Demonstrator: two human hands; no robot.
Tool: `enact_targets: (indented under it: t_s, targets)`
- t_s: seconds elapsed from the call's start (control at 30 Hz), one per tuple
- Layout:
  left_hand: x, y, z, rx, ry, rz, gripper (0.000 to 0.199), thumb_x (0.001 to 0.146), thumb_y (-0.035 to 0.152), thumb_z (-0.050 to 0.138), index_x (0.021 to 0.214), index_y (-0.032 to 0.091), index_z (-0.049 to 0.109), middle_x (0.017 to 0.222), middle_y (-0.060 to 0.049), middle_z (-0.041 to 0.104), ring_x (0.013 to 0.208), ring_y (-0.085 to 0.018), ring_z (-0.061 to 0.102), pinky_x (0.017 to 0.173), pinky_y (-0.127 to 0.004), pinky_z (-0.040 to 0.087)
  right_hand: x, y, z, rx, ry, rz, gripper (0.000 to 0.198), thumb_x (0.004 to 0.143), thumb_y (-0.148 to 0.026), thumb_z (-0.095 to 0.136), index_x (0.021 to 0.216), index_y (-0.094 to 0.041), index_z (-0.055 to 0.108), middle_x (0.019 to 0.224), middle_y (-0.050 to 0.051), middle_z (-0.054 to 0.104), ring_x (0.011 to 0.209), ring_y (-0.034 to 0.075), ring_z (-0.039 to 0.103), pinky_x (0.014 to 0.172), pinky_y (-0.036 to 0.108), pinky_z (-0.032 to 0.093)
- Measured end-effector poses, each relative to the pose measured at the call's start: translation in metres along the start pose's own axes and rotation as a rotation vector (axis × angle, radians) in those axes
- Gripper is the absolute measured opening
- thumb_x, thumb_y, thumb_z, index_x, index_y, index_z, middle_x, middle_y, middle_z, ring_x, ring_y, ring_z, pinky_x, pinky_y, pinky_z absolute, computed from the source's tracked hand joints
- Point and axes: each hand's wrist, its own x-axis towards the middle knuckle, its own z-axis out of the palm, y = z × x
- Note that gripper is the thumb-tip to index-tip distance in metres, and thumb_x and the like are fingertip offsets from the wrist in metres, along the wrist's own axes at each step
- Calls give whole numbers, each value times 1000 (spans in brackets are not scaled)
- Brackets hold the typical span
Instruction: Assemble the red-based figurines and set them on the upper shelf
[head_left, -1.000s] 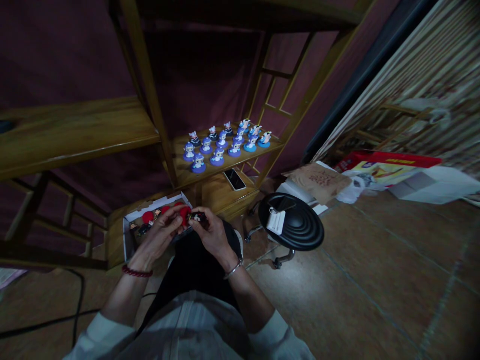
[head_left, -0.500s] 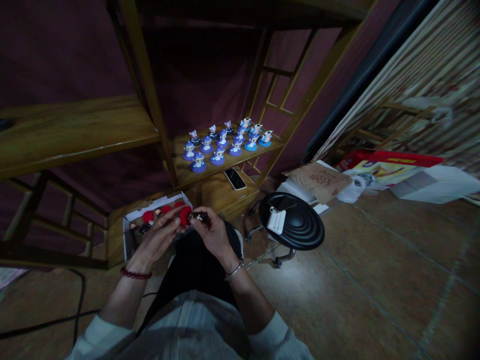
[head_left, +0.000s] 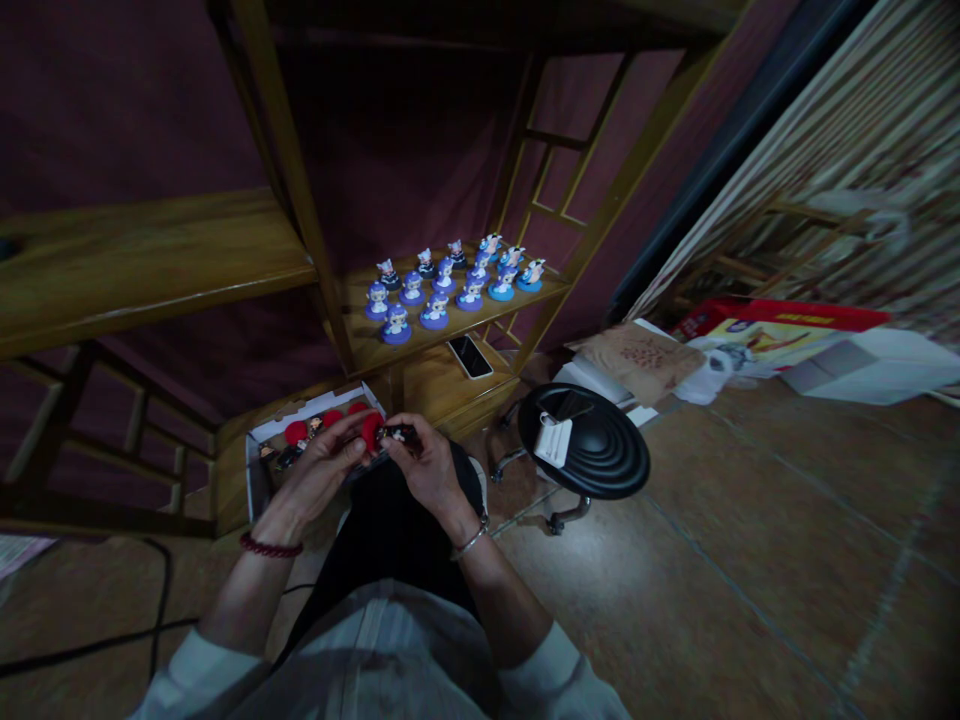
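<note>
One small figurine [head_left: 371, 432], dark with a rounded red part: held between left hand [head_left: 328, 463], fingers loosely curled, and right hand [head_left: 427, 463], fingertips pinched. Just beside lies a shallow cardboard box [head_left: 256, 490].

Pale sleeves [head_left: 551, 668], red beaded bracelet [head_left: 270, 547]

Fingers of the left hand [head_left: 324, 468] cover more of a red piece [head_left: 371, 432] than half a second earlier.
</note>
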Motion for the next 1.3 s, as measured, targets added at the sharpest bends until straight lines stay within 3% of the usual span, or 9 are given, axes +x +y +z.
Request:
enact_targets:
  t_s: [0.53,1.1,1.3]
  targets:
    - [-1,1,1,55,12,5,43,67,29,74,108,20,66,74,-1,60,62,-9,50,61,-23,40,-2,-1,0,-132,3,-31,15,81,-28,56,95,-21,58,88,2,64,84,16,59,76,26,47]
    - [1,-13,-17,118,99,-54,48,67,29,74,112,18,64,75,-2,66,63,-11,54,65,-26,42,4,11,9,-289,-47,-83,15,80,-21,55,94,-20,59,91,4,63,83,16,60,78,28,47]
    - [4,-22,-29,125,101,-64,49,69,28,72,116,20,62,87,-5,68,74,-15,59,68,-26,45,11,28,15,-321,-88,-96,14,79,-19,56,93,-21,59,91,3,63,84,16,59,79,29,46]
